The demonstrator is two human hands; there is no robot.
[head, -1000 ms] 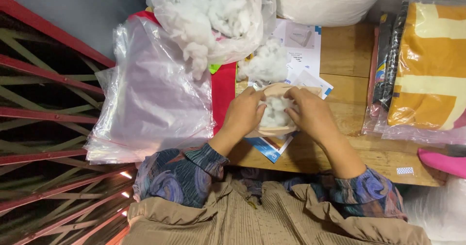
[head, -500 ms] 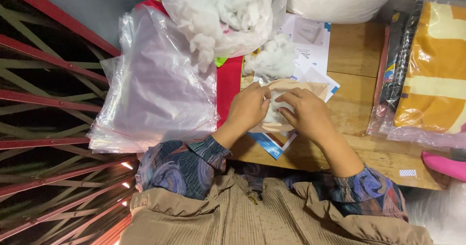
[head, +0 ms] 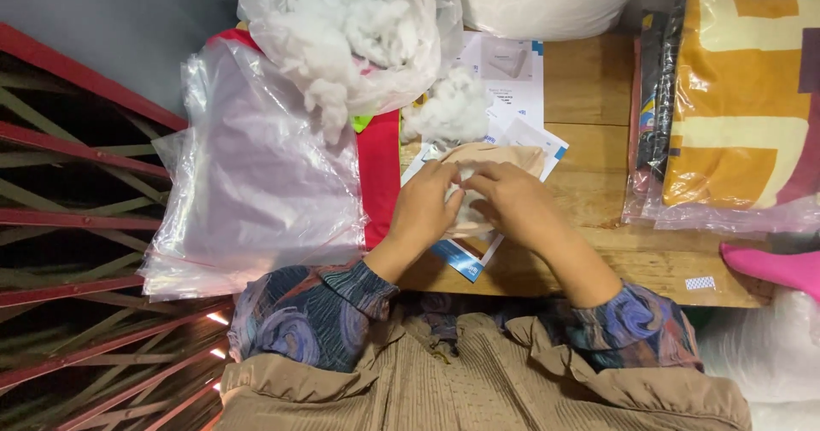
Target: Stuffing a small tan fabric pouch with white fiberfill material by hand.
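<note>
A small tan cloth pouch (head: 491, 162) with white fluff inside lies on the wooden bench (head: 598, 123), on top of some papers (head: 512, 81). The left hand (head: 424, 206) and the right hand (head: 511, 199) both curl around it, fingers pinching its edges together. Just behind it sits a loose fluff ball (head: 448, 111). A big clear bag of fluff (head: 342, 29) stands further back, with a stack of plastic bags (head: 256, 175) to the left.
</note>
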